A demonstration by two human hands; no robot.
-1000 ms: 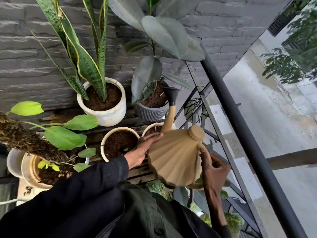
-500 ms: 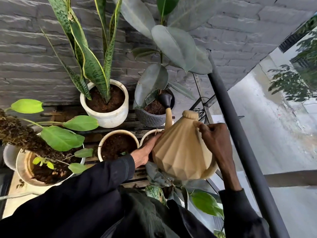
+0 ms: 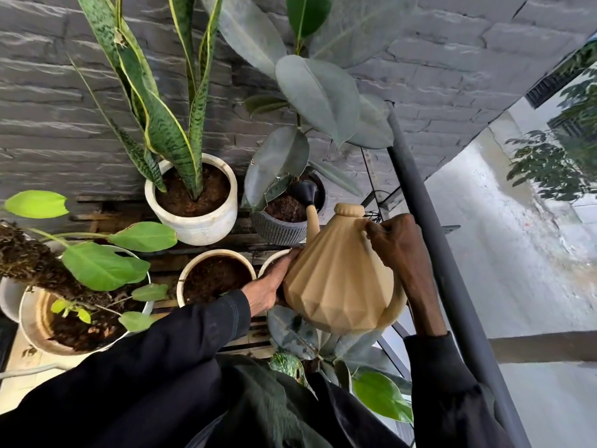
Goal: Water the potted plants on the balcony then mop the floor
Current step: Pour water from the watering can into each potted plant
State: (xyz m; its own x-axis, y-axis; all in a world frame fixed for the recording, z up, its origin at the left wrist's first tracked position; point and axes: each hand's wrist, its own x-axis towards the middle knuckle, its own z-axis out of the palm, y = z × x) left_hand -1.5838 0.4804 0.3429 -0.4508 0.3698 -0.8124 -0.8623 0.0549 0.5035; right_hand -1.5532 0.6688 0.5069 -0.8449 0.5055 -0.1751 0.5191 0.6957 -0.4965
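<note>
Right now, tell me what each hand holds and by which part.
Right hand grips the watering can by its handle's top; left hand presses flat against the can's side.

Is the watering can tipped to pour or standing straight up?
Tipped. The watering can leans forward, its black spout head over the soil in the grey pot. Whether water is coming out, I cannot tell.

Both hands hold a tan faceted watering can (image 3: pixel 339 286): right hand (image 3: pixel 392 240) grips the handle, left hand (image 3: pixel 269 286) steadies its side. Black spout (image 3: pixel 307 194) hangs over the grey ribbed pot (image 3: pixel 277 229).
</note>
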